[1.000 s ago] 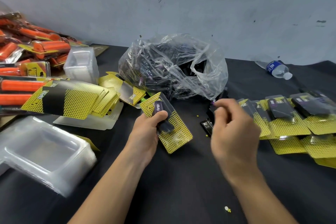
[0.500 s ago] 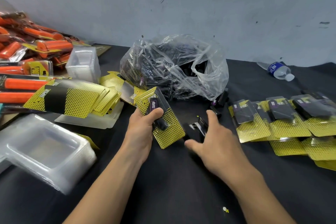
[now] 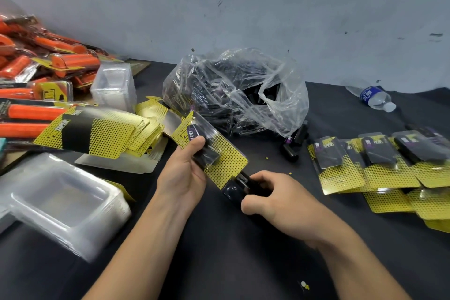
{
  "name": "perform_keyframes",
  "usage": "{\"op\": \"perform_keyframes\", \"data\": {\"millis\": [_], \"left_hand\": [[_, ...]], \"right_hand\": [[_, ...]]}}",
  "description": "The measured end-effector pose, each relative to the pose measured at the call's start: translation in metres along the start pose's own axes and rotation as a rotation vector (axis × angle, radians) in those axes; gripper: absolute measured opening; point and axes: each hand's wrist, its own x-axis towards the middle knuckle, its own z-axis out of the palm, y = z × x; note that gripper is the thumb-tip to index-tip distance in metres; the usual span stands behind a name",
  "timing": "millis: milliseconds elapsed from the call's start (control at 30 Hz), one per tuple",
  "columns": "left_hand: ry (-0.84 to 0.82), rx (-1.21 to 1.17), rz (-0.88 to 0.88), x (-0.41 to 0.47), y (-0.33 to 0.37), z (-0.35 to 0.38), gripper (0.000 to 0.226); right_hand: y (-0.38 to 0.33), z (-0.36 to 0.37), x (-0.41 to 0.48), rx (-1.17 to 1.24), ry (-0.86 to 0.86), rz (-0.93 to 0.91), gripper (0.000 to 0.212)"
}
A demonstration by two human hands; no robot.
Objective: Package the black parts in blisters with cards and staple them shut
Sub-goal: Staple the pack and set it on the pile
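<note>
Blister pack (image 3: 220, 153), a black part sealed against a yellow dotted card, sits tilted above the black tabletop (image 3: 233, 258) at centre. The person's left hand (image 3: 181, 178) grips it, with the thumb pressed across the clear shell. The right hand (image 3: 280, 200) is curled round a black stapler (image 3: 237, 189), whose front end meets the card's lower corner. Behind them a crumpled clear plastic bag (image 3: 243, 95) holds more black parts, and a few loose ones (image 3: 292, 146) lie just beside it. Filled packs (image 3: 379, 168) overlap in a row on the right. On the left lie a fanned stack of yellow cards (image 3: 102, 134), nested empty clear blisters (image 3: 60, 204) and a heap of packaged orange-handled tools (image 3: 48, 66). A water bottle (image 3: 375, 98) lies on its side by the wall at far right.
</note>
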Motion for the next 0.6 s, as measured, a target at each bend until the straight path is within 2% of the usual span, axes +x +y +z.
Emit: {"op": "perform_keyframes", "data": {"millis": [233, 367, 600], "left_hand": [[-0.026, -0.030, -0.036, -0.0051, 0.0024, 0.0024, 0.053], [-0.061, -0.053, -0.001, -0.0065, 0.0043, 0.0015, 0.071], [-0.076, -0.048, 0.014, -0.0072, 0.0073, 0.0001, 0.066]], "right_hand": [[-0.0050, 0.0021, -0.0041, 0.063, -0.071, -0.045, 0.047], [-0.0035, -0.0012, -0.0039, 0.124, -0.100, -0.067, 0.046], [-0.0005, -0.0063, -0.0034, 0.281, -0.168, -0.090, 0.045]]}}
